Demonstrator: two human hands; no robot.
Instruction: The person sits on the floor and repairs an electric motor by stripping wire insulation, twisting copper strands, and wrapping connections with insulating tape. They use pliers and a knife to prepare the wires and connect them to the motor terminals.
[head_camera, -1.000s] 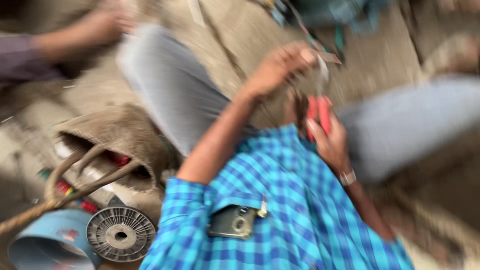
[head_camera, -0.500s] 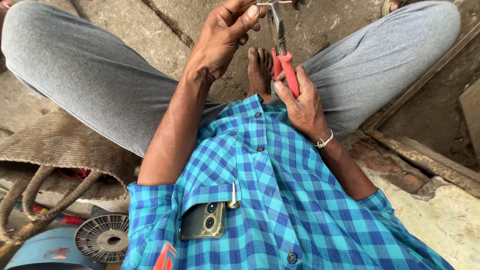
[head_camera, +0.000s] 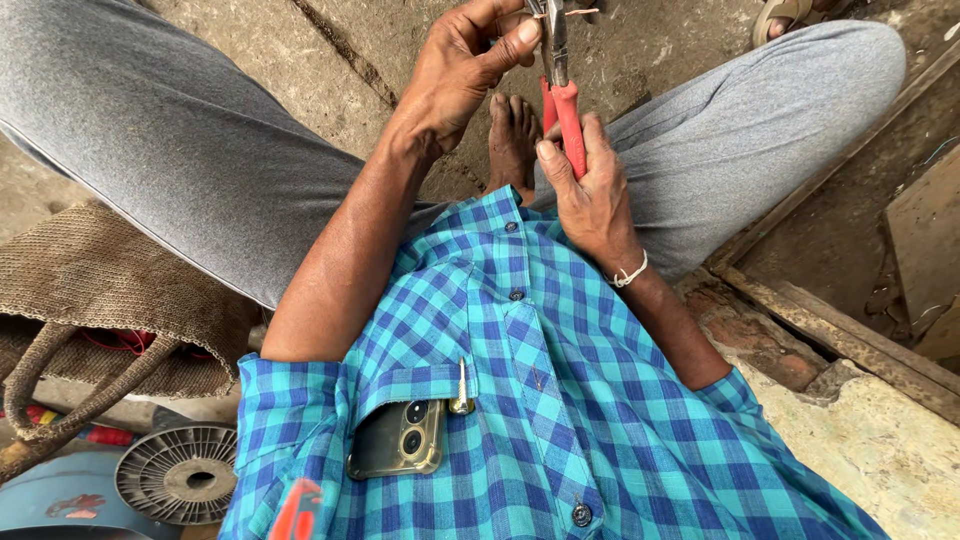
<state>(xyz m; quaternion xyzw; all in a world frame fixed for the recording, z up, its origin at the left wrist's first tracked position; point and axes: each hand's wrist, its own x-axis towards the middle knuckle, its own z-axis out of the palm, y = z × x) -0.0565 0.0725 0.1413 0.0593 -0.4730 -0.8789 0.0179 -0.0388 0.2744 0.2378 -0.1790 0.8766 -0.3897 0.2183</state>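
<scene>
— What's around where this person sits?

— Bare concrete floor (head_camera: 650, 50), a woven jute bag (head_camera: 90, 290) on the left, and beside it a grey ribbed disc (head_camera: 180, 475).

— And in the shirt pocket?

— A phone (head_camera: 398, 440), camera side out.

— The hands?

— The right hand (head_camera: 590, 195) is clenched round the red handles of the pliers (head_camera: 562, 100), which stand upright above the crossed legs. The left hand (head_camera: 465, 65) pinches a thin wire (head_camera: 575, 12) at the plier head, fingers closed on it.

Rough workshop floor, bricks (head_camera: 770, 345), motor fan cover (head_camera: 175, 475)
</scene>
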